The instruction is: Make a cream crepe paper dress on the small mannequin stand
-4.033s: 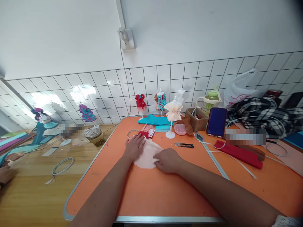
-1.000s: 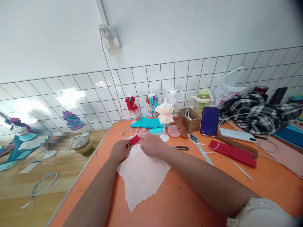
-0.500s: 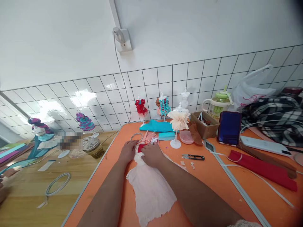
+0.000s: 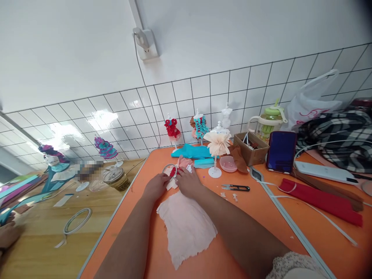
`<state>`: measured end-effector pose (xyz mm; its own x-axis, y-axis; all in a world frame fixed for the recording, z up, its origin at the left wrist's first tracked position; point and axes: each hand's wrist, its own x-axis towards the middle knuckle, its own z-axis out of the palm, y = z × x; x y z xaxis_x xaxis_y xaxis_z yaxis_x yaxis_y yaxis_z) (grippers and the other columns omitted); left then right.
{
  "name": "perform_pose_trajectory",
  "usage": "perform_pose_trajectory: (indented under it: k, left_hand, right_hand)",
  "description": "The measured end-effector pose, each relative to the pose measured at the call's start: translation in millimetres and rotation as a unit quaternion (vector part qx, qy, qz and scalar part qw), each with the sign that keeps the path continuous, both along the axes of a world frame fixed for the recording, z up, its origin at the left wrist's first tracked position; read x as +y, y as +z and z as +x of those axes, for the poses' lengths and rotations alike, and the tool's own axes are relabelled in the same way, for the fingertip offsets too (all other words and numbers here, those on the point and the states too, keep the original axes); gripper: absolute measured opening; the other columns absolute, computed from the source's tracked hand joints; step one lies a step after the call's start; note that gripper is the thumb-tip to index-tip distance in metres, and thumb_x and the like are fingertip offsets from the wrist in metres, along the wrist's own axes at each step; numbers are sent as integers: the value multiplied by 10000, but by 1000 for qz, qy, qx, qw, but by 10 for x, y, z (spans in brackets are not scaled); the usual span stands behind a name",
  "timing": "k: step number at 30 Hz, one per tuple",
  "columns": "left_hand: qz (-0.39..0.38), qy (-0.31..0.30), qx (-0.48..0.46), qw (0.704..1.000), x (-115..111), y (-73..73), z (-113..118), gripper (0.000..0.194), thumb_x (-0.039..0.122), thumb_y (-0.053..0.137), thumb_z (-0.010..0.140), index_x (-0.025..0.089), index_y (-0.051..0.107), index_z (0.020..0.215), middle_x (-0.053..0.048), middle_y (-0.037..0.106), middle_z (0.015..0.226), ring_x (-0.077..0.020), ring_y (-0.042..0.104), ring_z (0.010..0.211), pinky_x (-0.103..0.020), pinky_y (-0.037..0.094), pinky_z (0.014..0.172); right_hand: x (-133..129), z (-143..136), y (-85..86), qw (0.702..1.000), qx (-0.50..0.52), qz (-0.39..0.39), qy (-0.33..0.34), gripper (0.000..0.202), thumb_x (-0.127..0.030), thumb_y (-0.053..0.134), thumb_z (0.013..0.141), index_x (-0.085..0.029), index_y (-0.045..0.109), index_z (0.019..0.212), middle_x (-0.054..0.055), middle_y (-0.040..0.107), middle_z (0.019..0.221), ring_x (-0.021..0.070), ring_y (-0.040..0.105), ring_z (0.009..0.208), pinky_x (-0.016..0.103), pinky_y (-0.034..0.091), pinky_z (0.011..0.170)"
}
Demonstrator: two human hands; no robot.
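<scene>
My left hand (image 4: 157, 186) rests on the orange table, its fingertips at a pale tape ring (image 4: 169, 170) and a small red piece (image 4: 173, 171). My right hand (image 4: 188, 183) lies just beside it, fingers bent down over the scraps; what is under them is hidden. Pink crumpled material (image 4: 185, 162) and a white label (image 4: 189, 168) show beyond my right hand. White scraps (image 4: 172, 183) lie between the hands. A pale pink sheet with a ragged edge (image 4: 187, 228) is spread flat between my forearms.
Small dress forms, one with a cream skirt (image 4: 217, 143), stand behind. Black snips (image 4: 236, 188), a pink bowl (image 4: 228, 164), a cardboard box (image 4: 251, 149), a phone (image 4: 281, 152) and red cloth (image 4: 321, 201) are at right. A jar (image 4: 116, 179) and another person's hand (image 4: 9, 234) are at left.
My hands have shifted slightly, and my right fingers have moved off the red piece toward the pink material. The pink sheet's upper end now lies apart from the scraps. Another person's hand shows more at left.
</scene>
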<state>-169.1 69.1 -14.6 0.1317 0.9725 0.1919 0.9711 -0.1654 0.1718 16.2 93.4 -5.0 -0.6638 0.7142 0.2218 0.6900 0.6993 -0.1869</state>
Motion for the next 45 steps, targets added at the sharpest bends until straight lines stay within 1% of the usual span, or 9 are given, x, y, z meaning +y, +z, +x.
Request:
perform_pose_trajectory:
  k: [3,8,13,18,23,26,34,39,45]
  left_hand:
    - [-3,-3,29,1000,2,19,107,324,261,434,844,325,688,1035,-46,658,1001,-221,587,948,-310,455,792]
    - [56,43,36,997,-58,255,226,438,186,397,815,224,572,1214,-99,591,1146,-257,506,1099,-395,363,971]
    - [-13,58,-30,998,-438,569,715,341,345,354,864,261,630,1045,-51,648,990,-224,596,901,-326,462,707]
    - [-192,-12,17,981,-817,484,1287,483,577,456,778,227,605,1076,-106,620,1123,-287,605,938,-380,475,695]
    - [-211,-64,91,971,-751,380,1196,539,163,538,694,317,520,1210,-10,420,1428,-292,330,1328,-524,291,1037]
    - [-265,-126,9,956,-665,364,1063,651,83,476,666,328,478,1269,30,318,1491,-252,295,1356,-427,330,1051]
    - [-248,-186,-44,950,-580,213,1092,662,67,481,604,306,497,1221,28,294,1492,-274,255,1365,-399,372,1021]
    - [-63,-68,-7,996,-688,242,1266,522,146,489,733,277,472,1238,-65,494,1260,-279,437,1196,-443,373,980]
    - [-268,-92,30,958,-732,273,1225,653,461,515,789,288,315,1386,-81,178,1536,-351,193,1378,-577,268,1027]
  right_hand:
    - [-107,205,493,1000,13,9,-15,356,-305,411,905,-139,553,1186,148,381,1427,293,372,1258,442,341,961]
    - [-241,838,1057,999,-17,-21,27,304,-245,383,904,-221,681,850,37,675,909,187,586,830,268,392,668]
    - [-257,1420,537,999,-25,-39,14,268,-144,456,851,-216,700,932,52,689,951,182,587,901,250,382,698]
    - [-391,1621,77,993,-10,-93,72,279,-106,504,778,-224,716,916,35,705,925,192,578,927,259,392,731]
    - [-624,1525,117,973,-33,-169,153,296,-144,510,773,-272,727,929,-17,725,908,157,619,793,233,399,630]
    - [-707,1466,155,974,25,-141,177,284,-148,502,792,-259,716,943,-9,715,931,159,617,847,245,415,697]
    - [-617,1456,23,975,-10,-118,188,187,-165,580,768,-236,718,873,18,693,910,187,586,904,271,406,737]
    - [-585,1452,2,987,-7,-96,131,214,-171,544,801,-236,689,944,20,687,926,182,581,885,272,386,715]
    - [-581,1478,35,986,-7,-99,131,176,-156,522,801,-220,678,853,11,684,855,166,580,821,248,360,648]
